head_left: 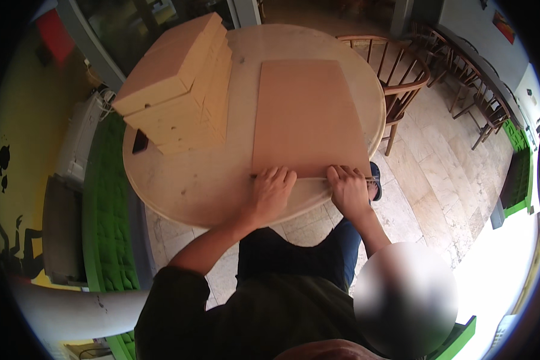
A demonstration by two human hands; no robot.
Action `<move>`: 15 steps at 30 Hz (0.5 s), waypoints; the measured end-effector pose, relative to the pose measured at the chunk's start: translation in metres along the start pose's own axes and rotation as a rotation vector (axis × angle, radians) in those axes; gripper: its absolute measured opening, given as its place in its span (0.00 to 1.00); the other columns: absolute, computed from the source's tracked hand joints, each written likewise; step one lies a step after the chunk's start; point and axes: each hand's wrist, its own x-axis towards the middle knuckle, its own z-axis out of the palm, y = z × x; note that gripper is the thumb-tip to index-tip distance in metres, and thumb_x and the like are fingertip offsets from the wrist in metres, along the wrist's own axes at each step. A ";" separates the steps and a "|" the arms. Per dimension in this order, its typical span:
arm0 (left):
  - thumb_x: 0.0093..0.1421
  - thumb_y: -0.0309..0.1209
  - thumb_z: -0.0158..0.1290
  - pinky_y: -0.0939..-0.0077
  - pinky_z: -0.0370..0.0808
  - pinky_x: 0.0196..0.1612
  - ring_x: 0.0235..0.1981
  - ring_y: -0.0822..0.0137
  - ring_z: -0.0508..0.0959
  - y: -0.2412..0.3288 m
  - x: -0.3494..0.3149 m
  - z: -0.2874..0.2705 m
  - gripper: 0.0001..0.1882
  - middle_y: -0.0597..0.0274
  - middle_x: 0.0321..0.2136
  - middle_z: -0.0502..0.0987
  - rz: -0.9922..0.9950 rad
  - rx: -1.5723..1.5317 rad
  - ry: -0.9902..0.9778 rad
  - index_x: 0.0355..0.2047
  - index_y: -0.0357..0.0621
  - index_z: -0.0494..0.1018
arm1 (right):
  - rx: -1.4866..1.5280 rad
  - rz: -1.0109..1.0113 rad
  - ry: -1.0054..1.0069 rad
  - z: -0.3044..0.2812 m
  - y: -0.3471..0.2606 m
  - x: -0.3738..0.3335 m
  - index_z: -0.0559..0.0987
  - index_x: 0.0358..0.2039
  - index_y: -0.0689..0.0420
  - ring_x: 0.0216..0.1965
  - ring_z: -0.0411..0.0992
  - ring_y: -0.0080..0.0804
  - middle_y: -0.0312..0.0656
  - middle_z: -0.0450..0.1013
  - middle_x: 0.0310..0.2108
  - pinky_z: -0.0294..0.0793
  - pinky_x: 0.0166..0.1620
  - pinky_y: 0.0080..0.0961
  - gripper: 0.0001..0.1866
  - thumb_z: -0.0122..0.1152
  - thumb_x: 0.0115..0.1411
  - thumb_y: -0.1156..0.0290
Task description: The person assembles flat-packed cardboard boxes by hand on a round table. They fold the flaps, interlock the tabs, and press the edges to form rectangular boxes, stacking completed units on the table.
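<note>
A flat brown cardboard sheet [306,117] lies on the round table [189,180], its near edge close to the table's front rim. My left hand [274,191] is closed on the left part of that near edge, with the fingers curled over it. Farther right along the same edge, my right hand [349,191] grips the cardboard in a similar way, near its right corner. Both thumbs are mostly hidden. To the left of the sheet stands a stack of closed cardboard boxes [168,66], brown on top and paler on the sides.
A dark flat object [140,141], perhaps a phone, lies beside the stack. Past the table's right side stands a wooden chair [396,84]. Green tufted seating [111,216] runs along the left. More wooden chairs [483,102] line the far right wall.
</note>
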 end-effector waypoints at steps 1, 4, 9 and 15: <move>0.59 0.24 0.55 0.53 0.72 0.49 0.44 0.51 0.78 0.000 -0.002 0.002 0.05 0.55 0.38 0.78 0.028 0.004 0.026 0.36 0.42 0.72 | 0.020 0.012 0.039 0.001 -0.002 -0.003 0.74 0.33 0.58 0.43 0.80 0.46 0.46 0.79 0.36 0.77 0.45 0.42 0.06 0.59 0.55 0.77; 0.56 0.23 0.53 0.54 0.72 0.49 0.44 0.52 0.79 -0.002 -0.002 0.001 0.06 0.57 0.37 0.79 0.057 0.004 0.074 0.35 0.45 0.72 | 0.012 -0.028 0.089 -0.003 -0.007 -0.005 0.73 0.32 0.57 0.42 0.80 0.46 0.46 0.79 0.35 0.77 0.45 0.43 0.05 0.58 0.54 0.77; 0.57 0.21 0.55 0.54 0.72 0.47 0.43 0.52 0.79 -0.001 0.017 -0.041 0.06 0.59 0.33 0.79 0.058 0.000 0.089 0.34 0.46 0.73 | 0.182 -0.010 0.019 -0.051 -0.001 -0.004 0.80 0.43 0.60 0.49 0.79 0.51 0.50 0.81 0.43 0.76 0.56 0.45 0.13 0.67 0.57 0.76; 0.63 0.25 0.58 0.51 0.70 0.37 0.36 0.43 0.78 -0.001 0.039 -0.163 0.07 0.51 0.31 0.78 -0.004 -0.002 0.010 0.32 0.41 0.70 | 0.732 0.082 0.489 -0.135 0.038 0.000 0.73 0.66 0.62 0.67 0.71 0.47 0.52 0.73 0.65 0.67 0.69 0.46 0.45 0.84 0.52 0.59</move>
